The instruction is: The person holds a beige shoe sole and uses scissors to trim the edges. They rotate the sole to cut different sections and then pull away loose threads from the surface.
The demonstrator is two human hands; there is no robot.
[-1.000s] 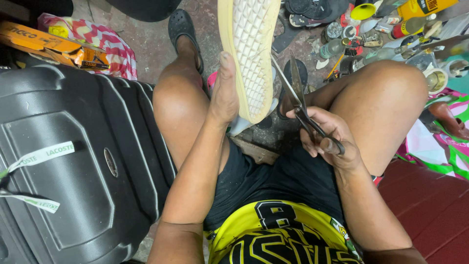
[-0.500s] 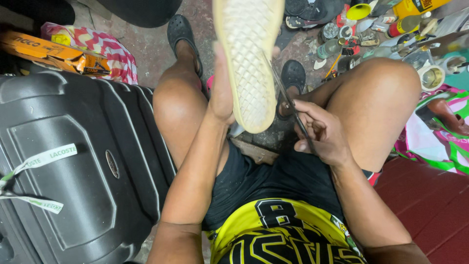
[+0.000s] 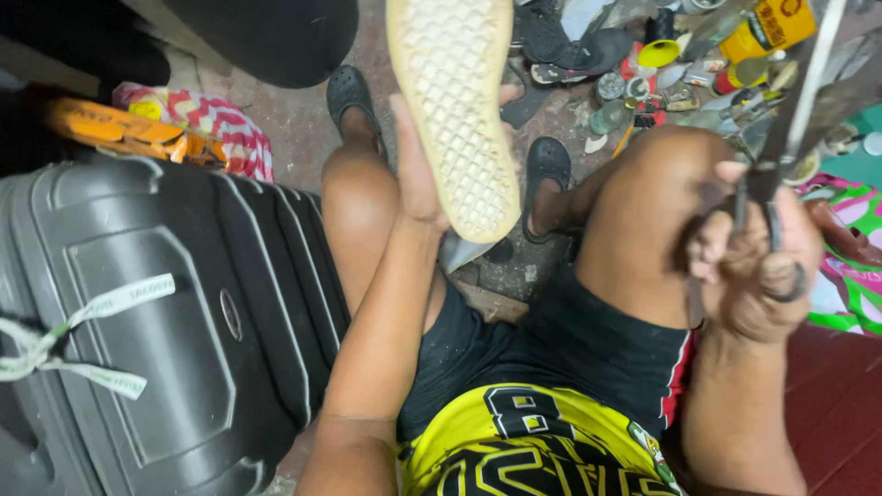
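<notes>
- The left hand (image 3: 415, 174) is gripping a pale yellow shoe (image 3: 455, 110) by its edge, fingers wrapped behind it and the thumb side lying along the sole's left rim, so the shoe is standing up with its diamond-patterned sole facing the camera.
- The shoe is being held above the gap between the person's two bare knees, its heel end lowest and its toe end running off the top of the frame.
- The right hand (image 3: 758, 266) is clenching around a pair of scissors (image 3: 781, 138), fingers curled through and over the dark handles; the long metal blades are pointing up toward the top right corner (they are blurred, so I cannot tell whether they are parted).
- The scissors are sitting well apart from the shoe, out over the right knee.
- A dark grey hard-shell suitcase (image 3: 156, 321) is lying just beside the left thigh, with a white ribbon tied across it.
- The person's feet are wearing dark clogs (image 3: 547, 165), resting on the concrete floor.
- A clutter of small cans and bottles (image 3: 698, 64) is lying on the floor beyond the right knee, with a yellow box among them.
- A red-and-white patterned cloth (image 3: 216, 124) is lying behind the suitcase.
</notes>
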